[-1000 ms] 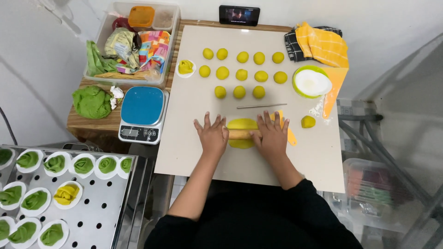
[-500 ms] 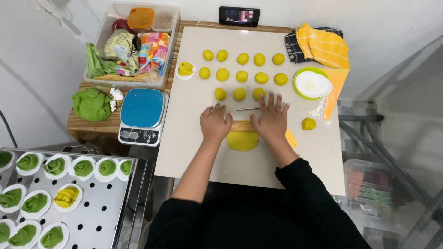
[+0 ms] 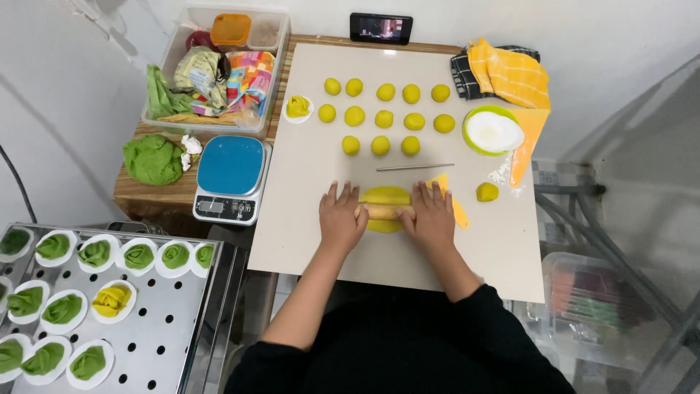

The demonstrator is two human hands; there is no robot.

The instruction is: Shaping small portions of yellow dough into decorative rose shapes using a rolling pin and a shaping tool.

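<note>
- Yellow flattened dough oval [image 3: 386, 195] lies mid-counter, again under the pale wooden rolling pin [image 3: 384, 211], which has rolled back toward the person.
- Left hand [image 3: 342, 215] and right hand [image 3: 432, 217] press flat, fingers spread, on the pin's ends.
- Colourful crumpled packets [image 3: 246, 73] fill the clear plastic tub [image 3: 169, 117] at far left.

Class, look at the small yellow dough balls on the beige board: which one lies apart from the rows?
The lone yellow dough ball right of the right hand, below the green bowl; the others sit in three rows higher up.
</note>
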